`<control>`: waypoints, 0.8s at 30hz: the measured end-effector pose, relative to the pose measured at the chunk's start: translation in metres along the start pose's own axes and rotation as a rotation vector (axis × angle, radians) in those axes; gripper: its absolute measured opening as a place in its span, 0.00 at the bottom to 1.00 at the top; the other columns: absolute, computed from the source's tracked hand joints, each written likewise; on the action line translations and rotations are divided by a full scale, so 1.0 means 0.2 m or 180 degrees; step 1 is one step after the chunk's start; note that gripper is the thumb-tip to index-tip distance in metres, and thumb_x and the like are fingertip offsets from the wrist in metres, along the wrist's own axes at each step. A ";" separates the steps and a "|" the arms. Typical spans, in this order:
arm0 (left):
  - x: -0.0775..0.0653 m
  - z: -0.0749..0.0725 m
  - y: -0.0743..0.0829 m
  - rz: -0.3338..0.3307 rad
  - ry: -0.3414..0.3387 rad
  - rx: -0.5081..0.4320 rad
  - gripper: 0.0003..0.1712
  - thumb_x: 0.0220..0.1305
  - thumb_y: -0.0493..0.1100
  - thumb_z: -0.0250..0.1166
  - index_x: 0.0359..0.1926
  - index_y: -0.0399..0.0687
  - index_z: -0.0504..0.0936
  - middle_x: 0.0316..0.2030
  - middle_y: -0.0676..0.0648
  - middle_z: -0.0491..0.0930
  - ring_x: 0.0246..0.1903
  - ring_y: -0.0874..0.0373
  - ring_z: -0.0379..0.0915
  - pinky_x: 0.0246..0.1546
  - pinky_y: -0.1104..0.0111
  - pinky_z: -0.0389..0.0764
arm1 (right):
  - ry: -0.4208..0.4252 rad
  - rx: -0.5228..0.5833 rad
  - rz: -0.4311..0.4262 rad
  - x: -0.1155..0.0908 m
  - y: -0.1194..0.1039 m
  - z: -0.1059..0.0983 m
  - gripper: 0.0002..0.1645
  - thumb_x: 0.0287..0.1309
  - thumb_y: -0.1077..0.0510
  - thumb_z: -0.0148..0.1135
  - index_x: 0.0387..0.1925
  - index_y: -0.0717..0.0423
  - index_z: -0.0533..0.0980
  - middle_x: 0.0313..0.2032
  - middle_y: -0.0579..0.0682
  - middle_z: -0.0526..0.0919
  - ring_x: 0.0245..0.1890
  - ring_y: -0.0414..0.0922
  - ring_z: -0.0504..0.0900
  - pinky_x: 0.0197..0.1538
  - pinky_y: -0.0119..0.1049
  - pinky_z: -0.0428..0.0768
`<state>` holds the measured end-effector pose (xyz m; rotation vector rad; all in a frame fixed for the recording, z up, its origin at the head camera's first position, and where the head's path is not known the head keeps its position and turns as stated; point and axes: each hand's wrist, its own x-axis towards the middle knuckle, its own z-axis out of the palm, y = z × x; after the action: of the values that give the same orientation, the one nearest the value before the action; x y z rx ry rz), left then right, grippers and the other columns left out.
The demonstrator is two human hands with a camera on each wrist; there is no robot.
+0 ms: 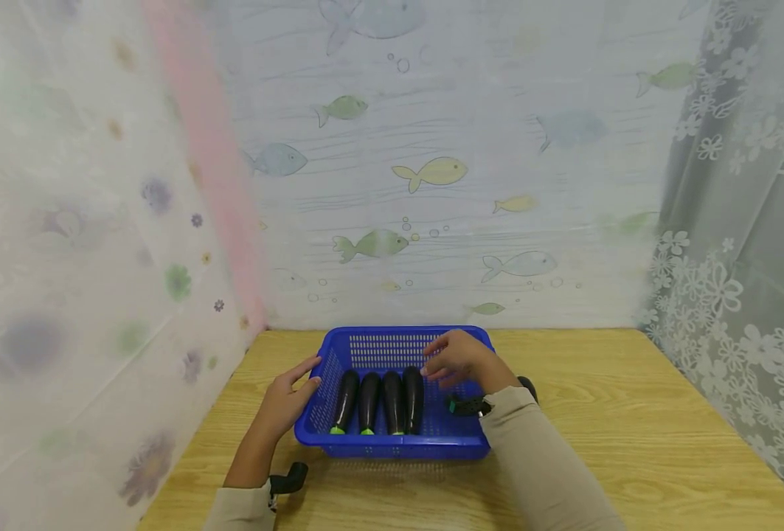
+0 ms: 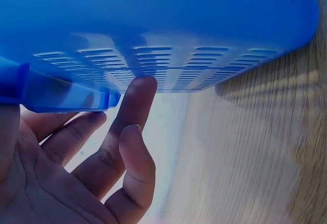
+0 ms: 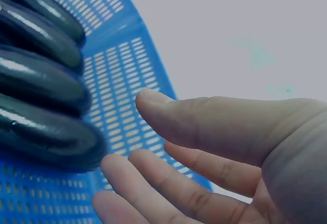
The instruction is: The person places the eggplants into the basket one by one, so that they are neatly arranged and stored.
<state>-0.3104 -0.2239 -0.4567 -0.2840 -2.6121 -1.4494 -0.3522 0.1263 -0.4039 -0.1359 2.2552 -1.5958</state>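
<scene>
your right hand (image 1: 461, 359) is empty, fingers apart, your left hand (image 1: 284, 402) loosely touches the basket (image 1: 392, 440), and the eggplants (image 1: 394, 402), likely firm and slippery, want gripping mid-length.

"What's in the blue basket (image 1: 392, 440)?"
"Four glossy, dark eggplants (image 1: 392, 402), side by side toward its left, green ends at the near side."
"And the basket itself?"
"Upright, open-topped, with slotted walls."

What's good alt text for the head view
Four eggplants lie side by side in a blue basket on a wooden table, a fish-print sheet behind. A person's left grip touches the basket; the right grip is beside the rightmost eggplant.
</scene>
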 end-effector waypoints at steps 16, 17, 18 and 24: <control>0.01 0.01 -0.01 -0.0043 0.0021 0.0047 0.27 0.68 0.51 0.57 0.67 0.60 0.69 0.68 0.52 0.64 0.61 0.40 0.68 0.49 0.49 0.79 | 0.0170 -0.0089 -0.0508 -0.18 -0.12 -0.09 0.26 0.49 0.61 0.71 0.52 0.56 0.77 0.44 0.55 0.83 0.40 0.49 0.85 0.44 0.51 0.83; 0.01 0.01 -0.01 -0.0045 0.0014 0.0042 0.27 0.68 0.51 0.57 0.67 0.61 0.69 0.68 0.53 0.64 0.61 0.40 0.68 0.49 0.49 0.79 | 0.0188 -0.0119 -0.0535 -0.19 -0.12 -0.10 0.26 0.49 0.60 0.71 0.52 0.56 0.76 0.45 0.56 0.83 0.41 0.49 0.85 0.44 0.51 0.83; 0.01 0.01 -0.01 -0.0039 0.0001 0.0047 0.27 0.68 0.51 0.57 0.67 0.60 0.69 0.68 0.52 0.64 0.61 0.40 0.68 0.49 0.49 0.79 | 0.0209 -0.0162 -0.0571 -0.21 -0.12 -0.11 0.26 0.49 0.59 0.71 0.53 0.55 0.76 0.46 0.55 0.83 0.41 0.48 0.85 0.44 0.51 0.83; 0.00 0.01 -0.01 -0.0016 -0.0017 0.0076 0.27 0.69 0.52 0.56 0.67 0.60 0.68 0.69 0.52 0.63 0.64 0.41 0.63 0.52 0.47 0.76 | 0.0356 -0.0297 -0.0733 -0.30 -0.07 -0.18 0.28 0.50 0.54 0.72 0.54 0.53 0.75 0.47 0.55 0.82 0.42 0.48 0.84 0.44 0.50 0.84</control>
<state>-0.3110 -0.2243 -0.4593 -0.2791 -2.6344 -1.4199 -0.3122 0.1708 -0.3654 -0.3510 2.4774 -1.6472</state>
